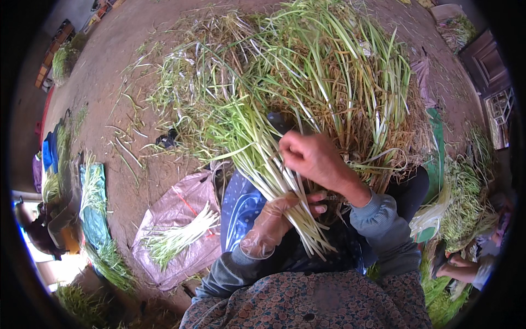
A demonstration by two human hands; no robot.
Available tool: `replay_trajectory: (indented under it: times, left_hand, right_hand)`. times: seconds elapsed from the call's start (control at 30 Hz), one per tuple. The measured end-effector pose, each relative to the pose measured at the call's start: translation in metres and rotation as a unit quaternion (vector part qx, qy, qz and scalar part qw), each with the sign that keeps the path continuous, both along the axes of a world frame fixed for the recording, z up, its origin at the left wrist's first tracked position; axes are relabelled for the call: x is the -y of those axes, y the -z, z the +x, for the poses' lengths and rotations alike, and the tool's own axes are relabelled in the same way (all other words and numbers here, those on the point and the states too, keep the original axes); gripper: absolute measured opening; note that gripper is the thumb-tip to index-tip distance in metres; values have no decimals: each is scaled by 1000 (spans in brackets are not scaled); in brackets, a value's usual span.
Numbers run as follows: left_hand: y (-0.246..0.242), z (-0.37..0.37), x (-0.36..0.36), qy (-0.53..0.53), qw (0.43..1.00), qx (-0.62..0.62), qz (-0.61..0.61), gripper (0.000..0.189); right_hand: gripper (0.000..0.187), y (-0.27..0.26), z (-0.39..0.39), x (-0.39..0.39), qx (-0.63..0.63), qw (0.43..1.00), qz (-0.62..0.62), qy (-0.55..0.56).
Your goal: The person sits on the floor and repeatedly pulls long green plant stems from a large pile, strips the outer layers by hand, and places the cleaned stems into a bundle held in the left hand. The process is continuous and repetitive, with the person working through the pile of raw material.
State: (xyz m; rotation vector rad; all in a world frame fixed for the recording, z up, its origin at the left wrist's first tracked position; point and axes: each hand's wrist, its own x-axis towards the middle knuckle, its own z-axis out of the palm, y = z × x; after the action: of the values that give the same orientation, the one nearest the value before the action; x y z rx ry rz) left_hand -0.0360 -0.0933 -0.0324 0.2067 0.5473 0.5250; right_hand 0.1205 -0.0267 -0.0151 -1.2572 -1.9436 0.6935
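My left hand (276, 216), in a thin clear plastic glove, grips a bundle of long green-leaved stalks with white stems (263, 158), which look like green garlic. The bundle slants across my lap, leaves pointing away and stem ends towards me. Against its right side is my bare right hand (314, 162), its fingers curled in. It is slightly blurred, and whether a leaf is pinched in it cannot be made out. Just beyond my knees lies a large heap of untrimmed stalks (328, 78) with many brown, dry leaves.
A pink woven sack (172, 205) on my left bears a small bunch of white-stemmed stalks (183, 236). Loose stalks (127, 152) litter the floor. At right are more piled greens (464, 201) and another person's hand or foot (458, 267). A person (51, 226) sits far left.
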Motion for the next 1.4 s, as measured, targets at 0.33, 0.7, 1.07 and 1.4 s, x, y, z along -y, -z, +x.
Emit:
replay_trajectory:
  times: [0.33,0.7,1.07,1.4]
  left_hand:
    - [17,3,5,-57,996,62,26,77]
    - [26,-9,14,-81,996,-41,-16,49]
    - [14,-6,12,-78,994,-44,65,75]
    - [9,2,3,-77,988,114,69,85]
  right_hand:
    - [17,-27,34,15,-287,944,-125,104]
    - [13,-32,11,75,50,994,-98,-10]
    - [10,-6,7,84,-213,943,-256,-6]
    - [13,-27,46,99,-585,770,-255,28]
